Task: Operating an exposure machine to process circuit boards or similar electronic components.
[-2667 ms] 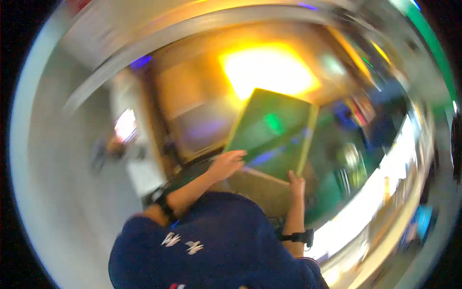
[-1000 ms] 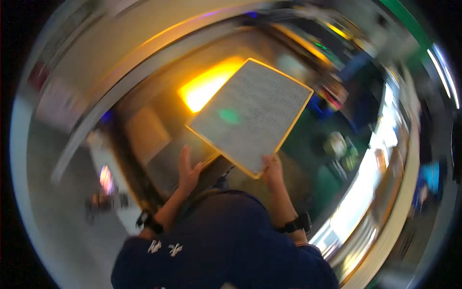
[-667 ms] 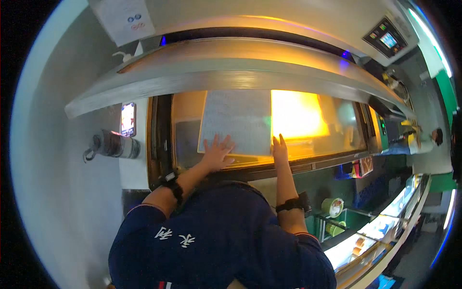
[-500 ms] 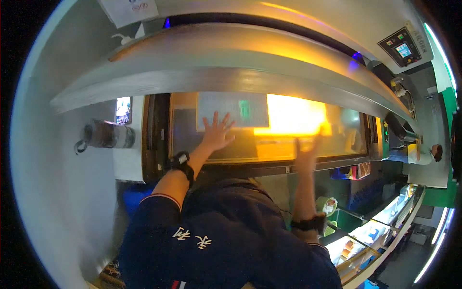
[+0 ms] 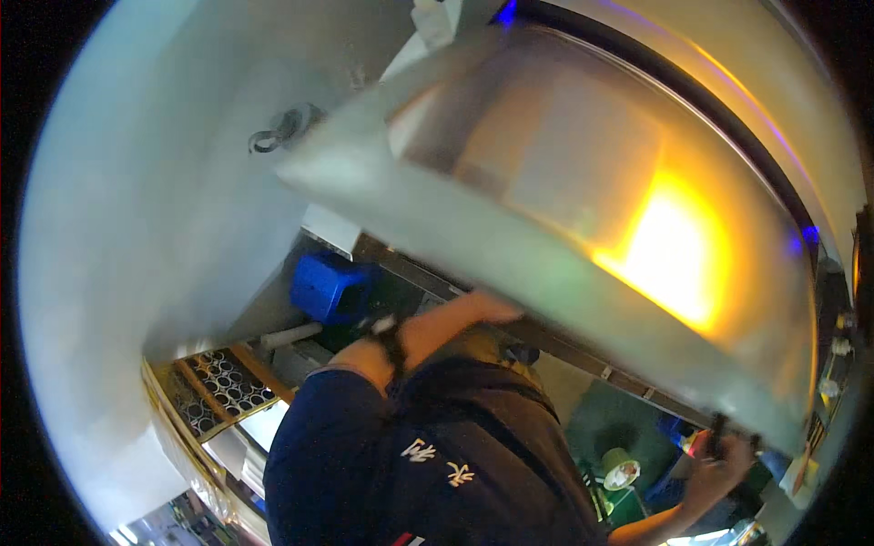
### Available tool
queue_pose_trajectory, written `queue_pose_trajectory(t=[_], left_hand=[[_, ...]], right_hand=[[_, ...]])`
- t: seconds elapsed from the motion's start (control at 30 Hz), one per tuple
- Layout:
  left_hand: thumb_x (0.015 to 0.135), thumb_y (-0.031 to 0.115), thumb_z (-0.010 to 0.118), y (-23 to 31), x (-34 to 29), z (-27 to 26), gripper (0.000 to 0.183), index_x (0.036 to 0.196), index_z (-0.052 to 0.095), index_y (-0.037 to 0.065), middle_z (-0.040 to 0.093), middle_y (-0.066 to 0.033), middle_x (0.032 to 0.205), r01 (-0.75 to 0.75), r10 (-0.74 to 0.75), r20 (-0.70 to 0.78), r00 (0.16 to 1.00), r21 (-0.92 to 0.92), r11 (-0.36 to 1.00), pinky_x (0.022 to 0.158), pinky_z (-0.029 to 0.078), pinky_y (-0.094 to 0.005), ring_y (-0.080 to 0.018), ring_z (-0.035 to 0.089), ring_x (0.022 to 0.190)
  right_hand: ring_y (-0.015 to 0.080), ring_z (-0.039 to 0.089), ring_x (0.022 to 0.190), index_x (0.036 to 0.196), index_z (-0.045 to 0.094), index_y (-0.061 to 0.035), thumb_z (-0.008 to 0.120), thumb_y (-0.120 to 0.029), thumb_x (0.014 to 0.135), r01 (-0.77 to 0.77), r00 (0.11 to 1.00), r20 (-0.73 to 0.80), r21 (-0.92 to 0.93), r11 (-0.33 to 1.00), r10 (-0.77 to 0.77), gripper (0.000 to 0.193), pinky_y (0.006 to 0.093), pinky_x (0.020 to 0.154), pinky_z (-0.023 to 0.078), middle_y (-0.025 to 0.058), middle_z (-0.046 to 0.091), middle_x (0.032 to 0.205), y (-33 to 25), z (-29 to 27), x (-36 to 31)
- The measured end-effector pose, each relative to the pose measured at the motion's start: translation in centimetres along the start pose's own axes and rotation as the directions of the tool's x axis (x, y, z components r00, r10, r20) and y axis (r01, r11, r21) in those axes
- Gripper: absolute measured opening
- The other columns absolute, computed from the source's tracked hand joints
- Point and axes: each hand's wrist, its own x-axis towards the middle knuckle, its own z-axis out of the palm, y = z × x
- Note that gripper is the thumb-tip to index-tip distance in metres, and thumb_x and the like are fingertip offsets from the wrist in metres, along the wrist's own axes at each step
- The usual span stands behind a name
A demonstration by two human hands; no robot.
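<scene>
A wide silvery metal cover (image 5: 546, 136) fills the upper right of the view, with a bright yellow glow on its surface. Its pale, rounded front edge (image 5: 510, 264) slants down toward the right and hides the lit bed seen earlier. My left hand (image 5: 496, 308) is at the machine's front rail, just below that edge; its fingers are blurred and partly hidden. At the cover's lower right corner, my right hand (image 5: 719, 469) has its fingers curled round a dark upright handle-like part (image 5: 717, 435).
A blue plastic bin (image 5: 330, 287) stands on the floor to the left. Nearby is a rack with round holes (image 5: 223, 387). A round pale green container (image 5: 619, 470) sits below the machine at the right. A dark looped object (image 5: 282, 132) is at the upper left.
My view has swung round and the cover now blocks the lit bed. Both hands have left the bed: the left is at the front rail, the right grips at the cover's right corner.
</scene>
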Motion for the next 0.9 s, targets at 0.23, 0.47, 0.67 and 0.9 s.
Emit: queue_pose_trajectory(t=[0.23,0.47,0.67,0.9], left_hand=[[0.101,0.033,0.053,-1.0,-18.6,-2.2,0.041,0.128,0.061,0.004,0.056,-0.0179,0.139,0.127,-0.123,0.067,0.990,-0.067,0.990,0.111,0.038,-0.0454,-0.0342,0.049,0.132],[0.096,0.017,0.059,2.6,-8.3,-17.1,0.052,0.144,0.042,0.007,0.015,-0.0211,0.161,-0.120,0.213,-0.683,0.699,0.182,0.976,0.102,0.045,-0.0445,-0.0369,0.043,0.136],[0.094,0.006,0.057,1.3,1.5,-26.4,0.069,0.152,0.020,0.012,0.008,-0.0181,0.162,-0.393,-0.007,-0.940,0.340,-0.149,0.907,0.081,0.055,-0.0350,-0.0250,0.057,0.116],[0.092,0.002,0.058,-0.3,2.5,-29.8,0.074,0.154,0.018,0.013,0.000,-0.0201,0.164,-0.374,-0.107,-0.852,0.513,-0.333,0.866,0.075,0.055,-0.0288,-0.0197,0.062,0.105]], right_hand=[[0.0430,0.068,0.085,0.087,0.071,0.0007,0.084,-0.048,0.065,-0.057,0.523,0.805,-0.294,0.954,0.279,0.055,0.0509,0.072,0.052,0.0250,0.069,0.088,1.7,21.8,-9.8],[0.0401,0.058,0.120,0.124,0.059,0.0068,0.077,-0.057,0.070,-0.084,0.178,0.910,-0.365,0.927,0.374,0.086,0.0462,0.101,0.046,0.0303,0.061,0.125,1.9,29.0,-9.7],[0.0403,0.060,0.117,0.120,0.061,0.0049,0.072,-0.052,0.078,-0.236,0.119,0.852,-0.475,0.848,0.510,0.071,0.0469,0.100,0.046,0.0295,0.062,0.122,6.7,32.7,-15.3],[0.0418,0.062,0.109,0.112,0.067,0.0025,0.063,-0.056,0.084,-0.165,0.315,0.807,-0.471,0.866,0.499,0.065,0.0479,0.100,0.044,0.0264,0.069,0.104,11.8,34.6,-20.1]])
